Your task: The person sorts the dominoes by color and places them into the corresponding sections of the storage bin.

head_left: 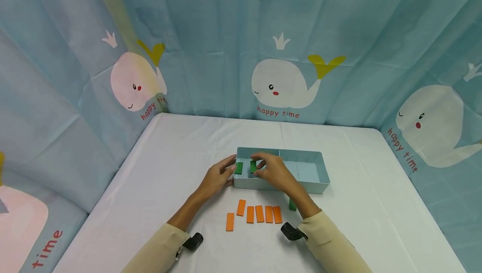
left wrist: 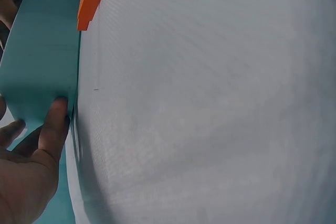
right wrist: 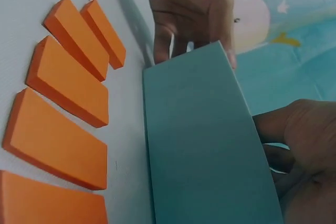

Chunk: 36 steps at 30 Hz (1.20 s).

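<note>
Where the sleeves enter: two tan sleeves [head_left: 158,250] cross the near part of the table, each with a black device [head_left: 193,242] at the wrist.
Orange blocks: six [head_left: 250,214], thin and rectangular, lying on the cloth; one sits slightly nearer than the other five. A strip of cloth separates them from the tray [head_left: 256,184].
Loose green block: one [head_left: 292,204], partly hidden by the right forearm, just before the tray's front wall.
Tray body: one, pale blue, open-topped, with two compartments; well apart from the table's side edges.
Left hand: [head_left: 217,177] fingers spread, touching the tray's left end.
Right hand: [head_left: 274,171] thumb and finger pinching one green block.
Pinched green block: [head_left: 253,167] small, rectangular, at the left compartment; floor contact cannot be told.
Second green block: [head_left: 239,168] in the left compartment, beside its left wall; greens total three.
Table: [head_left: 180,147] white cloth extends behind the tray to a round-cornered far edge.
Curtain: [head_left: 211,22] blue, whale-printed, beyond that edge.
</note>
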Each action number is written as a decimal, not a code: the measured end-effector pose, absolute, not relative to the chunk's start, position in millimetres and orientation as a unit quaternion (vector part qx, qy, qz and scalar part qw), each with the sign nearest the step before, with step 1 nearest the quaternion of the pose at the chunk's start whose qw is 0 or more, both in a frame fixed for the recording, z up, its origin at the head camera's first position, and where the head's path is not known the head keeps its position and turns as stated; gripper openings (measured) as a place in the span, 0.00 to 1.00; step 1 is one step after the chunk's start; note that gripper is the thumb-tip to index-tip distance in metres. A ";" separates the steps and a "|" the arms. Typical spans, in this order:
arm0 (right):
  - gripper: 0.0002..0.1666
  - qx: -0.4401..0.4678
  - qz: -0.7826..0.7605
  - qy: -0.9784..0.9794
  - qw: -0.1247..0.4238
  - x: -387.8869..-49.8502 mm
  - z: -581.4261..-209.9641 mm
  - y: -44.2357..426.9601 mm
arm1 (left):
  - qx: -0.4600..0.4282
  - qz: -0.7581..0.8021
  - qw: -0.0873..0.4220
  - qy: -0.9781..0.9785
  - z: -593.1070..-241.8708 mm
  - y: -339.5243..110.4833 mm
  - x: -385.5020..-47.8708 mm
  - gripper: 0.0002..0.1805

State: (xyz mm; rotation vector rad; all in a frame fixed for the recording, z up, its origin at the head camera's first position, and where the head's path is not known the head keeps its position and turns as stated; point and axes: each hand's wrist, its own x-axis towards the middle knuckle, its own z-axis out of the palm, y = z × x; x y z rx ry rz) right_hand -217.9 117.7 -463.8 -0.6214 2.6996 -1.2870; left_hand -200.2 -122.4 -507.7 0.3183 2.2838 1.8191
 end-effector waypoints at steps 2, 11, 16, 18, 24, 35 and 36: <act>0.30 -0.204 -0.417 0.884 0.048 -219.7 -463.7 115.4 | 0.107 0.614 0.103 0.775 -506.9 -122.8 -199.8 0.30; 0.30 -0.201 -0.407 0.889 0.066 -229.2 -465.7 105.4 | 0.108 0.621 0.103 0.769 -506.5 -122.0 -199.3 0.30; 0.30 -0.201 -0.398 0.892 0.074 -233.5 -469.5 101.0 | 0.109 0.628 0.107 0.763 -506.3 -121.6 -199.5 0.30; 0.29 -0.204 -0.393 0.893 0.076 -234.7 -470.2 99.0 | 0.111 0.631 0.106 0.760 -506.5 -121.8 -199.4 0.30; 0.30 -0.212 -0.376 0.898 0.083 -237.8 -471.3 94.0 | 0.111 0.631 0.102 0.761 -506.7 -122.9 -198.9 0.30; 0.27 -0.199 -0.404 0.888 0.096 -240.0 -472.2 90.8 | 0.115 0.633 0.108 0.758 -505.9 -122.9 -199.1 0.30; 0.27 -0.197 -0.405 0.887 0.097 -239.9 -472.1 90.8 | 0.116 0.633 0.108 0.757 -505.9 -122.9 -199.2 0.30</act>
